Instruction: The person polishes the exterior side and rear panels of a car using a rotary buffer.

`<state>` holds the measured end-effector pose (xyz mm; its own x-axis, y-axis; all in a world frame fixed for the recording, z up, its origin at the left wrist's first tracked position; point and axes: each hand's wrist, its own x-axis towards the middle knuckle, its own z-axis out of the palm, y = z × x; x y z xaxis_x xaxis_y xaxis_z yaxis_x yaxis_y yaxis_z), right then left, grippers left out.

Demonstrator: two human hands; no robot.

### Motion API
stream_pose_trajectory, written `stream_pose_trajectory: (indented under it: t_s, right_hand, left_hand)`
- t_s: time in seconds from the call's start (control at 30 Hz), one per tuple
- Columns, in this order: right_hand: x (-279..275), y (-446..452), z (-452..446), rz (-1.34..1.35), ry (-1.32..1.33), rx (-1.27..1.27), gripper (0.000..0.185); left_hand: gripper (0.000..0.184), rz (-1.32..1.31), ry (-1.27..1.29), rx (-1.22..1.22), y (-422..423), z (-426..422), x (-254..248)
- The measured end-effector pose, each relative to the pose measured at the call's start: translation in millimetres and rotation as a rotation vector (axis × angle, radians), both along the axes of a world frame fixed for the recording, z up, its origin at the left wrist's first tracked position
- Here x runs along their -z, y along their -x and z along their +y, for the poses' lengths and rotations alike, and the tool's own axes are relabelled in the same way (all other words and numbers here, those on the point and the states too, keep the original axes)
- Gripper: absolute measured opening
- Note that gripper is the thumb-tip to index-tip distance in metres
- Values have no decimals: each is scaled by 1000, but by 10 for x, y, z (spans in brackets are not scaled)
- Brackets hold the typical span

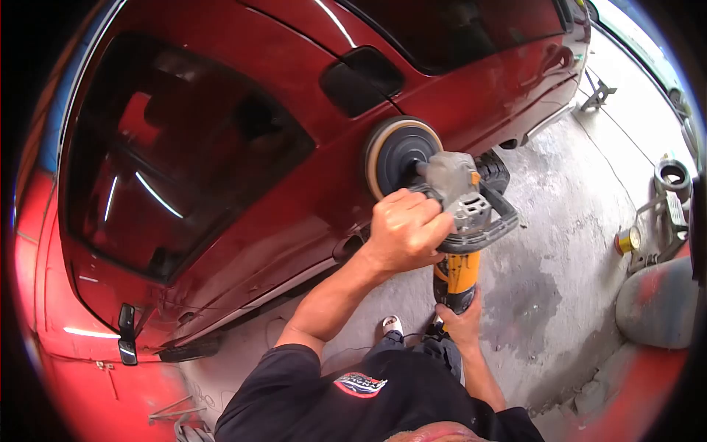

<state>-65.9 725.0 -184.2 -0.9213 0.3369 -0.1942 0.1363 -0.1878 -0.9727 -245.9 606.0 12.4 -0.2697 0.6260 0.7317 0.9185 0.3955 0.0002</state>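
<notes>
A yellow and grey power polisher is held between my two hands. Its round pad, with a dark backing disc, is against or very close to the side of a dark red car. My left hand is wrapped round the front handle beside the polisher's head, knuckles up. Lower down, my right hand grips the rear end of the yellow body. Parts of the fingers of both hands are hidden behind the tool.
A metal stand is at the upper right. Along the right edge are a dark ring-shaped object, a yellow-banded can and a large rounded grey object. A cable lies on the stained concrete floor.
</notes>
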Motion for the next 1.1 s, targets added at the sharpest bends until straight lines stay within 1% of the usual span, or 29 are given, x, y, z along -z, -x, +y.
stream_pose_trajectory:
  t_s: [0.1,0.13,0.17,0.2,0.23,0.27,0.37,0.4,0.5,0.53,0.63,0.67,0.8,0.9,0.93,1.03,1.07,1.1]
  right_hand:
    - [1,6,35,0,-58,-59,90]
    - [-7,16,50,18,-82,-94,95]
    - [38,5,56,36,-106,-123,97]
    - [101,-4,46,54,-131,-156,99]
    - [135,-8,47,74,-157,-190,101]
    - [143,-16,39,70,-123,-231,104]
    - [8,-7,12,67,-73,-256,105]
    - [-30,0,2,79,-76,-245,105]
    - [87,15,-8,94,-84,-200,102]
    - [60,16,11,48,-99,-166,97]
    - [-136,92,112,51,-139,-83,92]
    - [-157,120,131,68,-205,-30,89]
    - [-145,223,331,10,-196,35,87]
    - [-89,265,398,-9,-105,47,86]
    - [-118,269,422,23,-122,30,85]
    - [-152,187,394,-26,-109,-11,86]
    - [-152,140,366,-21,-193,-39,89]
    - [-122,96,326,-6,-196,-65,91]
  left_hand:
    - [29,21,28,-52,-84,-116,-48]
    - [29,34,28,-85,-136,-186,-42]
    - [31,46,27,-119,-192,-257,-23]
    - [37,49,-22,-125,-233,-299,1]
    - [39,55,-8,-153,-294,-352,-8]
    - [39,56,-11,-170,-340,-383,-20]
    - [39,61,0,-191,-385,-405,-55]
    - [39,64,5,-192,-372,-399,-65]
    - [39,85,-11,-143,-264,-325,-51]
    - [38,82,-5,-128,-219,-281,-53]
    - [37,75,-43,-68,-39,-127,-11]
    - [36,78,-31,-34,15,-59,-42]
    - [31,73,-81,22,243,289,-3]
    - [29,65,-121,50,333,360,39]
    - [29,57,-118,40,323,356,33]
    - [31,44,-81,-10,169,244,34]
    - [31,51,-74,-37,89,153,40]
    - [32,57,-67,-65,11,48,59]
